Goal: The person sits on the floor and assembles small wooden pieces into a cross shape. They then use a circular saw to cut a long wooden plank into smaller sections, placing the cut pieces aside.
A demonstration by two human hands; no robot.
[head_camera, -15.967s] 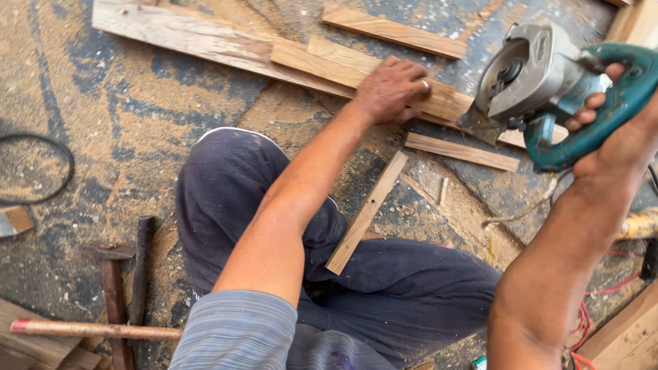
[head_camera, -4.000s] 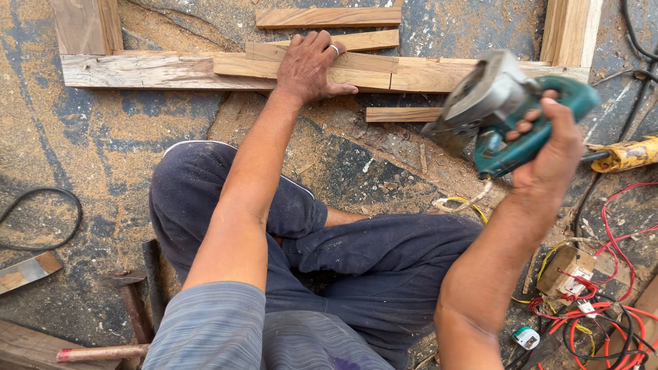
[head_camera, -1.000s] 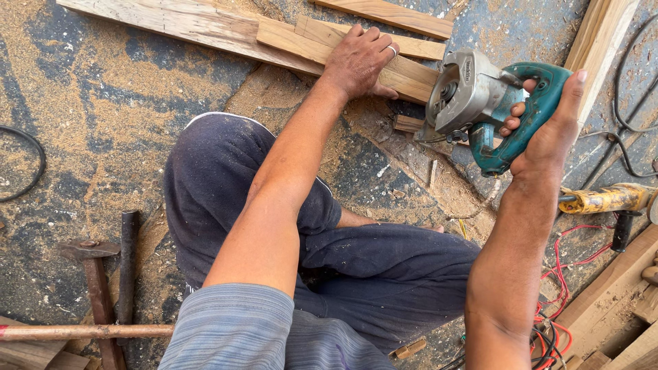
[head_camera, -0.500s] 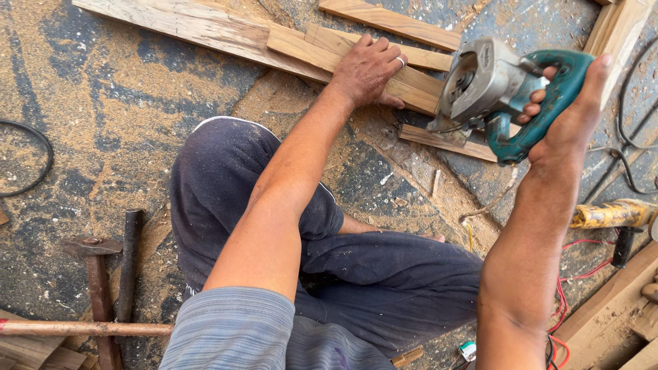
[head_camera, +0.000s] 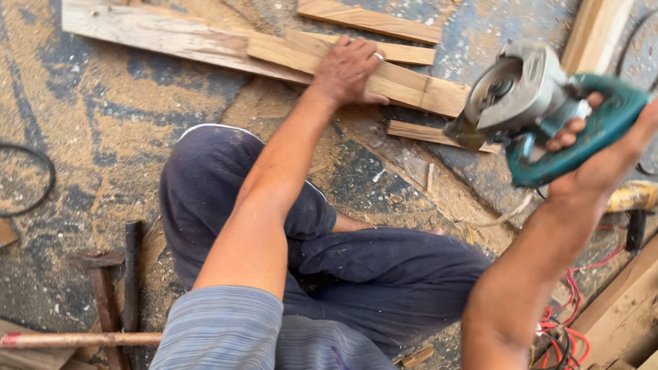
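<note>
left hand (head_camera: 351, 68) flat, fingers spread, pressing wood strip (head_camera: 411, 83) top centre | right hand (head_camera: 603, 154) clenched round teal circular saw (head_camera: 541, 113), upper right, above floor

The floor (head_camera: 89, 137) is rough, dark bluish concrete, smeared all over with pale sawdust in even daylight. A loop of black cable (head_camera: 38, 181) lies at the left edge, with rusty iron bars (head_camera: 113, 288) lower down; red wires (head_camera: 582, 322) tangle at the lower right beside pale timber (head_camera: 627, 312)
</note>
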